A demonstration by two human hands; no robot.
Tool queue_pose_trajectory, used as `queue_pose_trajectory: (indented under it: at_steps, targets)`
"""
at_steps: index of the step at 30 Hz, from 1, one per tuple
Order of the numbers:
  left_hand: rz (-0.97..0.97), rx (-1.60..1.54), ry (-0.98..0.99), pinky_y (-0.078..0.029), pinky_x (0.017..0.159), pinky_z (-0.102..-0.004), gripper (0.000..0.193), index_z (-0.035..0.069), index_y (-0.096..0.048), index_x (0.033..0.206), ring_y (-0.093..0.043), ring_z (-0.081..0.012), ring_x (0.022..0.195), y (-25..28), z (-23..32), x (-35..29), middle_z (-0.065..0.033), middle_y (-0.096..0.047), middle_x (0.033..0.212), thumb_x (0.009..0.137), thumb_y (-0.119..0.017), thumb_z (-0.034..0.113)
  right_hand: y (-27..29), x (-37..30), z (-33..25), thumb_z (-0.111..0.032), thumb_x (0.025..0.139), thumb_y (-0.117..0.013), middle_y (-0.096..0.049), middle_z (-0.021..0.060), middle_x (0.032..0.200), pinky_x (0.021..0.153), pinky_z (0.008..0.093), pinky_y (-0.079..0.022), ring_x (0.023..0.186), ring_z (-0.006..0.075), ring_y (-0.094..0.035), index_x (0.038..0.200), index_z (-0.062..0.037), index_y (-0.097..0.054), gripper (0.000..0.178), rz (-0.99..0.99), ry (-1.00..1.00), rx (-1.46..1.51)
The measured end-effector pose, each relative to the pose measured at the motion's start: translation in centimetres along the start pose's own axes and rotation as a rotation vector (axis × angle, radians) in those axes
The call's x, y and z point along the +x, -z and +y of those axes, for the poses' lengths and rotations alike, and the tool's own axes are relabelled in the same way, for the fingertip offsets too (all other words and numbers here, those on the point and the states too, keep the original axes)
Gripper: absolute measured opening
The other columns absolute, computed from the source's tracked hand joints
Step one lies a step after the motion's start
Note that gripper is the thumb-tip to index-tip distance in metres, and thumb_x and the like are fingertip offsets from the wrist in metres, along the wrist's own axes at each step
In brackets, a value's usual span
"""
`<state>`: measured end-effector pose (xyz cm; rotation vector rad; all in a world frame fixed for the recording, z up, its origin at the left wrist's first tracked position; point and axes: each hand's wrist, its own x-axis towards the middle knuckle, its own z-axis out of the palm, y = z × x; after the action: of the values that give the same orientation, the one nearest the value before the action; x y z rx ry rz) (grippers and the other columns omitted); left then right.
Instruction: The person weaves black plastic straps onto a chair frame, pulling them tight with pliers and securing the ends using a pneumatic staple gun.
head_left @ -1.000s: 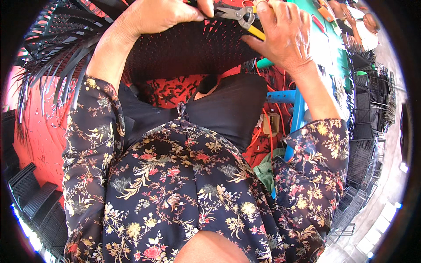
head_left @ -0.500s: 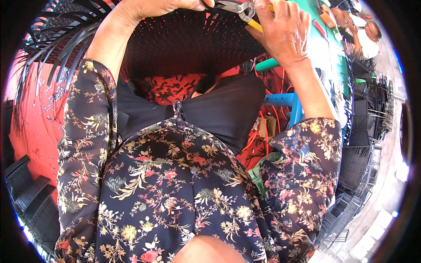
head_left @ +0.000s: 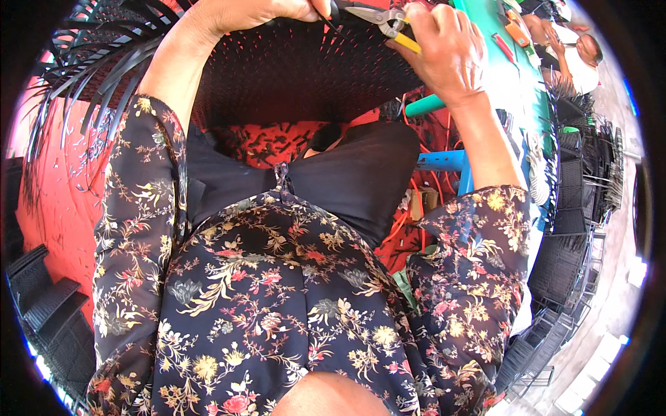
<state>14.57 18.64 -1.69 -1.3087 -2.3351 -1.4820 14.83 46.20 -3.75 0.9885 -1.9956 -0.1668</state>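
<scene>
At the top of the view, my right hand [head_left: 451,48] is closed round a pair of cutting snips [head_left: 393,26] with yellow handles and metal blades. The blades point left, toward my left hand. Thumb and fingers of my left hand [head_left: 281,8] pinch a black flat strip [head_left: 336,15] beside the blade tips. Below both hands spreads a black woven panel [head_left: 291,73], its underside facing me over my lap. The upper edge of the panel is partly cut off by the frame.
Loose black strips [head_left: 118,62] fan out at the upper left. A red floor [head_left: 55,194] carries scattered black scraps. To the right stand a green-topped table [head_left: 510,41] and a blue frame bar [head_left: 440,161]. Black woven furniture [head_left: 562,256] is stacked farther right, with another person [head_left: 579,55] beyond.
The snips and my right hand have shifted slightly down. A short black strip now shows by my left fingertips, which have moved a little down and left.
</scene>
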Motion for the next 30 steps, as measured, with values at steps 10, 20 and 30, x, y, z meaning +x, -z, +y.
queue_pose_trajectory:
  at_steps: [10,20,30]
  targets:
    - [0.212,-0.438,0.278,-0.053,0.073,-0.0261,0.007,-0.001,-0.069,0.087,-0.068,-0.0142,0.080,-1.2,-1.7,-2.1,-0.0054,-0.069,0.082,0.083,-0.066,-0.005,7.8,-19.1,8.8,-0.036,0.083,-0.074,-0.063,0.0237,0.112,0.093,0.0415,-0.046,0.108,0.0319,-0.059,0.117,0.0047,-0.056,0.056,-0.489,-0.932,0.221]
    - [0.311,-0.478,0.211,-0.047,0.092,-0.0262,0.035,-0.004,-0.055,0.126,-0.062,-0.0140,0.104,-1.9,-2.3,-0.7,-0.0088,-0.066,0.111,0.092,-0.056,0.001,25.6,-44.8,8.6,-0.048,0.082,-0.072,-0.052,0.0290,0.130,0.108,0.0400,-0.035,0.125,0.0344,-0.049,0.136,0.0133,-0.039,0.088,-1.041,-1.662,0.024]
    - [0.322,-0.466,0.245,-0.045,0.094,-0.0272,0.034,-0.007,-0.055,0.125,-0.061,-0.0141,0.103,-2.0,-3.7,-1.0,-0.0092,-0.067,0.109,0.093,-0.056,0.006,7.4,-3.9,-2.2,-0.015,0.086,-0.072,-0.067,0.0120,0.113,0.090,0.0338,-0.052,0.104,0.0206,-0.065,0.123,-0.0024,-0.060,0.041,-0.312,-0.882,1.097]
